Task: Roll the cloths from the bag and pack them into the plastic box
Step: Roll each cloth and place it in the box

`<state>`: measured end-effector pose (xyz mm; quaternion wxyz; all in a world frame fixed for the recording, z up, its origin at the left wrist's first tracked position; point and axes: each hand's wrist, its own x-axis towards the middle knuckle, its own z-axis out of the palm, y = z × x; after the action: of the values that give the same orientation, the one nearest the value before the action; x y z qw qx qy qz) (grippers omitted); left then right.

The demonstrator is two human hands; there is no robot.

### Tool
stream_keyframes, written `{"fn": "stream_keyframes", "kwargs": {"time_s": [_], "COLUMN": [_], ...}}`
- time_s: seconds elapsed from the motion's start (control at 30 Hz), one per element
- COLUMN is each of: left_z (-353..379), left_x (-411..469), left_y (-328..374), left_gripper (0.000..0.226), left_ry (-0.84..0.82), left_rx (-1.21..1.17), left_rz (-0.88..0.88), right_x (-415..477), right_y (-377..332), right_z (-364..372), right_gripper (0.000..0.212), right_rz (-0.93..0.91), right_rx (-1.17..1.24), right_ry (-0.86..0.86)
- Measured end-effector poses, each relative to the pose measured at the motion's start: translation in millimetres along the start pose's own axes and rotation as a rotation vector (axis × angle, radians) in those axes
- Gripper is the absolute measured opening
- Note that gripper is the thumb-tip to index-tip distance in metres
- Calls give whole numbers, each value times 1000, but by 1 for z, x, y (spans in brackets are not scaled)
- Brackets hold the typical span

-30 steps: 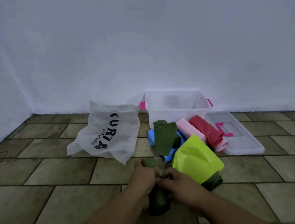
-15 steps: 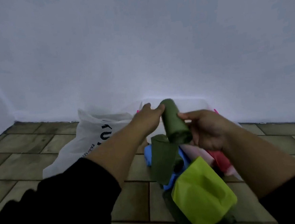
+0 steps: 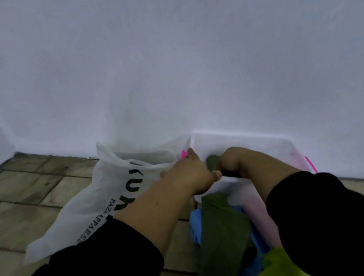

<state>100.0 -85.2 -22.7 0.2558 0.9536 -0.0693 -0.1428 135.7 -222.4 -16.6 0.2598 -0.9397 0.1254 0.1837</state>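
We see the plastic box (image 3: 264, 144) pushed right up to the white wall (image 3: 170, 62), so there's no room behind it. Its near rim runs just under both wrists. The bag (image 3: 107, 198) slumps on the tiled floor (image 3: 29, 204) & leans on the box's left side, by the pink handle (image 3: 184, 154). Open floor shows only to the left of the bag. In front of the box a pile crowds the near side: loose green cloth (image 3: 223, 232), blue cloth (image 3: 195, 224), pink roll (image 3: 260, 214), yellow-green cloth (image 3: 278, 267).

The rolled green cloth (image 3: 213, 161) is past the near rim, in the box's left end, btwn our two hands. Our right hand (image 3: 233, 162) reaches over the rim w/ fingers curled round the roll, knuckles up. Our left hand (image 3: 190, 174) is just beside the roll w/ fingers loosely spread, one finger up by the handle, thumb at the rim. Whether it touches the roll we can't tell.
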Motion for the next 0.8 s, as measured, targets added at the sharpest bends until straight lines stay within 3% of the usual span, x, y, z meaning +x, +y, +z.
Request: {"fn": "stream_keyframes", "kwargs": {"time_s": [0.2,0.37,0.53,0.8], "left_z": [1,0,0,-2], "left_x": [3,2,3,1], "left_y": [-2,2,3,4], "left_gripper": [108,107,107,106], "left_ry": [-23,-16,-22,-25], "left_rx": [64,84,102,88], "left_rz": [-27,-51,-57,-48], "right_x": [9,4,9,13], "right_y": [-15,-10,-7,2], "right_z": [9,-5,1,4], "right_gripper": [25,32,17,17], "right_rz": [-127,-126,-161,-177], "right_rx": [-232,-101,-217,-366], "right_ry": [-126,-262,-178,-144]}}
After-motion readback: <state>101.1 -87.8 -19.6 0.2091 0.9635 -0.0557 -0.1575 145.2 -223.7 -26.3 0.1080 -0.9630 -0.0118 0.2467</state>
